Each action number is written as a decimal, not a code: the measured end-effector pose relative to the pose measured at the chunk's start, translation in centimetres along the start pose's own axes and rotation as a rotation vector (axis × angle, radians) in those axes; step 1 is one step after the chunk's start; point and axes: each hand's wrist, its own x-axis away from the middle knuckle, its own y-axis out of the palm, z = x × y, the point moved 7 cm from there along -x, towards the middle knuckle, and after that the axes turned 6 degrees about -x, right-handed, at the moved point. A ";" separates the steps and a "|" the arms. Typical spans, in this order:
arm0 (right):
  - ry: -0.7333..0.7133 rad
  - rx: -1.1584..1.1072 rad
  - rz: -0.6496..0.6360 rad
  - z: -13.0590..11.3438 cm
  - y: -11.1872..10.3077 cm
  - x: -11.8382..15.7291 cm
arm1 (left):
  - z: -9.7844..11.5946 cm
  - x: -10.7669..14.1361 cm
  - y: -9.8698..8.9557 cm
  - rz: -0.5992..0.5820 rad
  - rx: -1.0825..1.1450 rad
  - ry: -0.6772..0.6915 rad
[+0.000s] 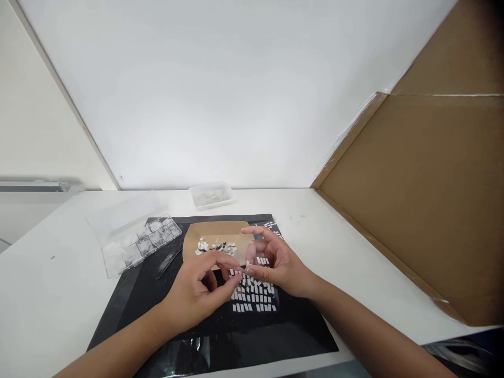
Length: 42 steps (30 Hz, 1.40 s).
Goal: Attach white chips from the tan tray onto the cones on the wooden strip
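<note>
My left hand (202, 283) is closed in a pinch, its thumb and index fingertips close together over rows of small white rectangular pieces (254, 298). What lies in that pinch is too small to name. Almost touching it, my right hand (277, 262) has its thumb against the same spot, the index finger raised and the other fingers curled; whatever it grips is hidden. The white pieces lie in rows on a black mat (220, 341). Behind my hands, a brown paper tray (216, 229) bears a heap of white and black bits (214, 247).
A clear compartment box (144, 244) with its lid open holds small whitish packets at the left. Beside it lies a dark flat strip-like tool (168, 262). A translucent tub (211, 196) stands near the wall. Tall cardboard (425, 194) borders the white table (315, 226) on the right.
</note>
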 end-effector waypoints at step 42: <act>0.055 -0.041 0.043 0.8 -0.7 0.1 | 2.4 -0.4 -1.6 0.044 -0.209 0.287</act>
